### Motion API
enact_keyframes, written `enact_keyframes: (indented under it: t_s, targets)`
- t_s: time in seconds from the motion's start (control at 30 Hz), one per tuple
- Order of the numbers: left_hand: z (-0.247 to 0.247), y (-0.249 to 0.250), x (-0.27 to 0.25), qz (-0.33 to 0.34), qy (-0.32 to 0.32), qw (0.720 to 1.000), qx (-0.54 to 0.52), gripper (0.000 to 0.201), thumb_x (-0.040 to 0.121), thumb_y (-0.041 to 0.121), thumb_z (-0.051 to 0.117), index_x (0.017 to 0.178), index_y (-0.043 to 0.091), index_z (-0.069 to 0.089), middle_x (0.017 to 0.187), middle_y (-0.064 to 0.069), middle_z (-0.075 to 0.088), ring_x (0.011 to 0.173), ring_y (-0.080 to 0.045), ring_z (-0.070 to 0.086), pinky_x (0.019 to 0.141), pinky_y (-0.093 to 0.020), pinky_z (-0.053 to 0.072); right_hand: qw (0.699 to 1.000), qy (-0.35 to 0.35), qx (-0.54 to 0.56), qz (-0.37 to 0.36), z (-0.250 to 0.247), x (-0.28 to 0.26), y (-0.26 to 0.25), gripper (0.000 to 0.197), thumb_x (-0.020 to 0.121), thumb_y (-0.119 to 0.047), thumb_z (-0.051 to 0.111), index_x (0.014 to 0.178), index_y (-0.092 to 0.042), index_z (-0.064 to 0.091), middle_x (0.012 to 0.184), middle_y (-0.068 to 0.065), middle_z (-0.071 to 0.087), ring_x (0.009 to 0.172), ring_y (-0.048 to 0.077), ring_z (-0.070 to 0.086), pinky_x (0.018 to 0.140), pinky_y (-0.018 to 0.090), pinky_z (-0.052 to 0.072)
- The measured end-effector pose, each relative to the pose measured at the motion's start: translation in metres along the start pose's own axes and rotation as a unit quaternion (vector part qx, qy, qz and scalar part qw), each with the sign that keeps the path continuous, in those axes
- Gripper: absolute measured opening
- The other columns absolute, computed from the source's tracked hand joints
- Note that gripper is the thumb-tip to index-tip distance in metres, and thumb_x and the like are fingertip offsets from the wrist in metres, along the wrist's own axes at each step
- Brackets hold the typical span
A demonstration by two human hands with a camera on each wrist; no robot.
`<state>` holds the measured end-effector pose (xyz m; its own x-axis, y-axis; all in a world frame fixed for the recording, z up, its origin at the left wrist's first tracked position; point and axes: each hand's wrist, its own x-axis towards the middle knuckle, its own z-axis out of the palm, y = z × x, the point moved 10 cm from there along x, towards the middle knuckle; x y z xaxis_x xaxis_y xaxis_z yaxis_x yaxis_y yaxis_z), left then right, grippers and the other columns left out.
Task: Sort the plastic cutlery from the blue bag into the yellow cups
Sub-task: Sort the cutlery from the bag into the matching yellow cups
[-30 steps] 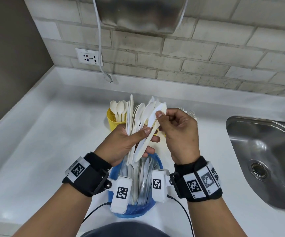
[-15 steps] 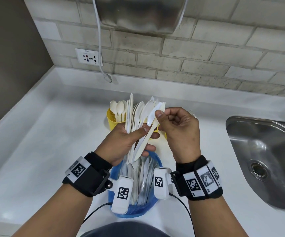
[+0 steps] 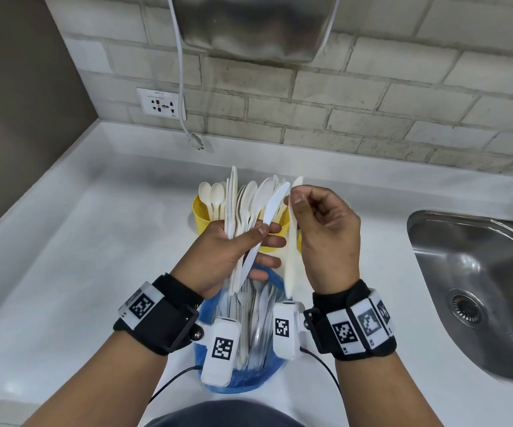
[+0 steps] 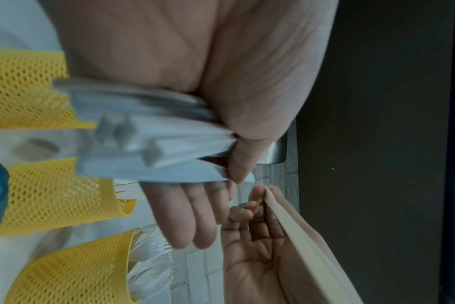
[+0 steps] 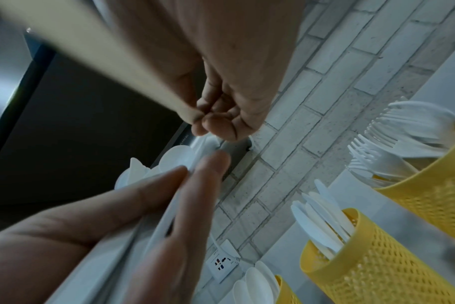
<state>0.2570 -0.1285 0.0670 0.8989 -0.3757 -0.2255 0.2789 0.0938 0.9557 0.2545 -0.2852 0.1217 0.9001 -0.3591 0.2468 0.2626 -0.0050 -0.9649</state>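
Note:
My left hand (image 3: 267, 238) grips an upright bundle of white plastic cutlery (image 3: 249, 204) above the blue bag (image 3: 249, 377), which holds more cutlery. My right hand (image 3: 297, 200) pinches a cream knife (image 3: 292, 260) near its top end, and the knife hangs down just right of the bundle without touching it. Behind the hands stand yellow mesh cups: one with spoons (image 3: 199, 211), one mostly hidden (image 3: 283, 220). The right wrist view shows three cups, with forks (image 5: 429, 185), knives (image 5: 372, 257) and spoons (image 5: 286, 292). The cream knife (image 4: 312, 246) also crosses the left wrist view.
A steel sink (image 3: 480, 272) is set into the white counter (image 3: 95, 257) at the right. A brick wall with a socket (image 3: 159, 103) and a hanging white cable (image 3: 181, 87) runs behind the cups. A metal appliance (image 3: 249, 23) hangs above.
My right hand has drawn the cream knife out of the bundle and moved it a little to the right. The left hand keeps its hold on the bundle.

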Motion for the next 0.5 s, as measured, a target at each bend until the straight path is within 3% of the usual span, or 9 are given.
enact_keyframes:
  t_s: [0.1, 0.23, 0.43, 0.5]
  targets:
    - [-0.003, 0.003, -0.001, 0.006, 0.017, 1.000, -0.024, 0.017, 0.102, 0.021, 0.057, 0.107, 0.020, 0.073, 0.104, -0.012, 0.078, 0.092, -0.036, 0.076, 0.074, -0.049, 0.064, 1.000, -0.023, -0.012, 0.009, 0.006, -0.003, 0.002, 0.021, 0.093, 0.005, 0.067, 0.102, -0.013, 0.071, 0.091, 0.005, 0.070, 0.080, 0.018, 0.063, 0.075, 0.034, 0.057]
    - [-0.001, 0.004, -0.002, 0.011, 0.011, 1.000, -0.019, 0.018, 0.101, 0.025, 0.058, 0.114, 0.021, 0.070, 0.108, -0.014, 0.077, 0.096, -0.038, 0.075, 0.080, -0.053, 0.060, 0.999, -0.033, 0.003, 0.023, 0.011, -0.004, 0.001, 0.035, 0.088, 0.013, 0.068, 0.111, -0.010, 0.053, 0.086, 0.015, 0.060, 0.076, 0.019, 0.060, 0.057, 0.016, 0.052]
    - [-0.001, 0.004, -0.003, 0.009, 0.003, 1.000, -0.014, 0.020, 0.102, 0.024, 0.056, 0.116, 0.017, 0.068, 0.104, -0.015, 0.077, 0.087, -0.036, 0.076, 0.077, -0.051, 0.062, 0.998, -0.051, -0.007, 0.037, 0.015, -0.002, 0.004, 0.042, 0.088, 0.010, 0.070, 0.122, -0.008, 0.054, 0.090, 0.019, 0.060, 0.081, 0.018, 0.062, 0.057, 0.013, 0.053]
    - [-0.002, 0.004, -0.003, 0.012, 0.002, 1.000, -0.009, 0.019, 0.102, 0.025, 0.057, 0.115, 0.018, 0.069, 0.102, -0.015, 0.077, 0.080, -0.034, 0.075, 0.074, -0.049, 0.063, 0.997, -0.058, -0.028, 0.046, 0.015, 0.000, 0.010, 0.035, 0.089, 0.002, 0.073, 0.120, -0.009, 0.061, 0.087, 0.014, 0.065, 0.080, 0.020, 0.066, 0.063, 0.019, 0.055]
